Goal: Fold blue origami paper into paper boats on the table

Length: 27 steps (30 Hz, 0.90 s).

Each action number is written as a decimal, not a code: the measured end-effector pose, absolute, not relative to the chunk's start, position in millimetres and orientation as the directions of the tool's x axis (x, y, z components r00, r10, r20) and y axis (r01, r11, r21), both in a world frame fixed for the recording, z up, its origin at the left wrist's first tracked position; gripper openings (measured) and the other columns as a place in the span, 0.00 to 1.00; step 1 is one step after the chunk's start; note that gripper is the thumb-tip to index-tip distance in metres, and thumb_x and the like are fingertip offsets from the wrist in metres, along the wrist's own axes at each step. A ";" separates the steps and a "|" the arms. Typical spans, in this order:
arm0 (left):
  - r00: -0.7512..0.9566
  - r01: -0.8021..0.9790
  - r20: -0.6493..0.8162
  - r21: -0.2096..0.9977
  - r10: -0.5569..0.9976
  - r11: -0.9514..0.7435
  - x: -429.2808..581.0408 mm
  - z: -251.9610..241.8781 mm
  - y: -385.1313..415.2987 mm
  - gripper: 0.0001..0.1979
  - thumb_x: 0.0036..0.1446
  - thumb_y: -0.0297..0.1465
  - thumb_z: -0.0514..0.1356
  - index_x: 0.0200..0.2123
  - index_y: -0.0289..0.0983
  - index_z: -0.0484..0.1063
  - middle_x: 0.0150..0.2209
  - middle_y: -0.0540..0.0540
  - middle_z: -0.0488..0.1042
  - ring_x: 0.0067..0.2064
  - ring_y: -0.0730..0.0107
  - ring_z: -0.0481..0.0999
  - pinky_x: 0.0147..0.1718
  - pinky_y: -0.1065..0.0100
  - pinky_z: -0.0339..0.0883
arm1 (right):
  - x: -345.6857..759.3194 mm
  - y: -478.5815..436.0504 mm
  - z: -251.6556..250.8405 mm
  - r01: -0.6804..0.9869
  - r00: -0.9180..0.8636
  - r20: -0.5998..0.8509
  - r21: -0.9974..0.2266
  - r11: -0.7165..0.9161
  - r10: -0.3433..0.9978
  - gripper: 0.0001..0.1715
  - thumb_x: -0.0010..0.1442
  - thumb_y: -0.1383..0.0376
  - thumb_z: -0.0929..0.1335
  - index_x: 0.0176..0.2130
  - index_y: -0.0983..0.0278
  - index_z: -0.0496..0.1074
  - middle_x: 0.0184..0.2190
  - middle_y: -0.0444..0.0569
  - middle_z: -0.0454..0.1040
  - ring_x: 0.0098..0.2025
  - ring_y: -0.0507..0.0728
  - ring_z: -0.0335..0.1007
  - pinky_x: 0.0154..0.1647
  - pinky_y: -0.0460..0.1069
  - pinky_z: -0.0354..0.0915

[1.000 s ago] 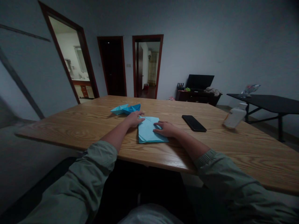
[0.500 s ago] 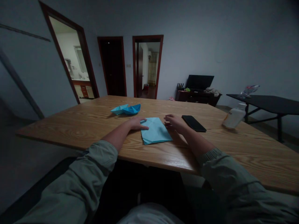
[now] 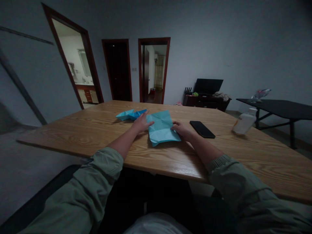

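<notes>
Between my hands is a creased sheet of light blue paper (image 3: 162, 130), tilted up off the table with its far part raised. My left hand (image 3: 141, 123) grips its left edge, the thumb on top and the other fingers partly hidden behind it. On the opposite edge, my right hand (image 3: 182, 130) pinches the paper with the thumb over its face. Just beyond my left hand sit two folded paper boats, a light blue boat (image 3: 124, 115) and a darker blue boat (image 3: 136, 114), the darker one partly covered by my fingers.
A black phone (image 3: 202, 129) lies to the right of my right hand. Farther right stands a whitish plastic bottle (image 3: 245, 123). All rest on the wooden table (image 3: 85, 130). A black side table (image 3: 280, 105) is beyond the right edge.
The paper lay flat on the table before; now its far edge is lifted and it bends along a crease. My right hand has closed on its right edge, and my left hand has moved up.
</notes>
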<state>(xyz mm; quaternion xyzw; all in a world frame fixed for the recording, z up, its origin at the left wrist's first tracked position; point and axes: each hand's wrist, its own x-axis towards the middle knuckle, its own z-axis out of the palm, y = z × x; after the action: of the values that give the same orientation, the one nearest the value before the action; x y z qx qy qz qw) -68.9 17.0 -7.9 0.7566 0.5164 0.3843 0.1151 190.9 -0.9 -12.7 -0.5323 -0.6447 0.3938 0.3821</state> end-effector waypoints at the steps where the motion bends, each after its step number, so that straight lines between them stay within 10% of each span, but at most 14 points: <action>1: 0.099 0.627 0.468 0.656 0.878 -0.421 -68.5 -7.6 18.4 0.39 0.52 0.45 0.61 0.63 0.42 0.50 0.62 0.37 0.57 0.57 0.58 0.66 0.52 0.60 0.63 | 190.2 -1.1 -11.5 0.344 -0.115 0.080 -0.932 0.115 0.990 0.20 0.49 0.67 0.66 0.44 0.63 0.69 0.28 0.45 0.76 0.28 0.54 0.72 0.27 0.46 0.67; 8: 0.244 0.310 0.213 0.907 0.946 -0.285 -71.2 -4.1 18.6 0.22 0.59 0.37 0.50 0.56 0.40 0.62 0.51 0.40 0.72 0.44 0.66 0.75 0.39 0.63 0.70 | 188.6 -4.8 -6.1 0.324 -0.145 0.197 -0.916 0.234 0.970 0.18 0.49 0.70 0.64 0.42 0.64 0.70 0.36 0.48 0.76 0.33 0.53 0.71 0.35 0.47 0.67; 16: 0.485 0.553 0.228 0.667 0.844 -0.498 -62.2 -7.1 10.4 0.21 0.55 0.44 0.55 0.44 0.38 0.76 0.52 0.43 0.73 0.52 0.59 0.72 0.50 0.62 0.65 | 212.4 2.7 -8.5 0.777 -0.491 0.235 -0.317 0.544 0.839 0.21 0.50 0.72 0.65 0.43 0.64 0.77 0.45 0.52 0.76 0.47 0.59 0.70 0.47 0.48 0.63; 22: 0.655 0.656 0.122 0.398 0.746 -0.641 -47.9 -9.6 -5.5 0.28 0.52 0.47 0.59 0.55 0.45 0.69 0.60 0.48 0.65 0.61 0.58 0.63 0.59 0.62 0.53 | 210.2 0.1 5.5 0.865 -0.198 0.299 -0.395 0.310 0.933 0.26 0.55 0.71 0.60 0.51 0.65 0.74 0.31 0.50 0.78 0.29 0.54 0.70 0.37 0.47 0.64; 27: 0.668 0.672 0.130 0.317 0.733 -0.669 -42.6 -8.6 -6.3 0.26 0.56 0.45 0.55 0.58 0.48 0.65 0.61 0.48 0.63 0.63 0.60 0.60 0.60 0.61 0.51 | 196.4 -11.8 21.8 0.765 -0.192 0.435 -0.495 0.412 0.880 0.24 0.57 0.67 0.59 0.48 0.65 0.76 0.37 0.51 0.79 0.36 0.56 0.72 0.42 0.49 0.65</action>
<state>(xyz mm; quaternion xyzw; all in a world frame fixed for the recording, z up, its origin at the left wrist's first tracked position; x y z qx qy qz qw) -42.6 -6.3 -8.6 0.9050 0.3882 0.1239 0.1220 196.4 -11.8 21.8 -0.5359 -0.7673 0.0839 0.3421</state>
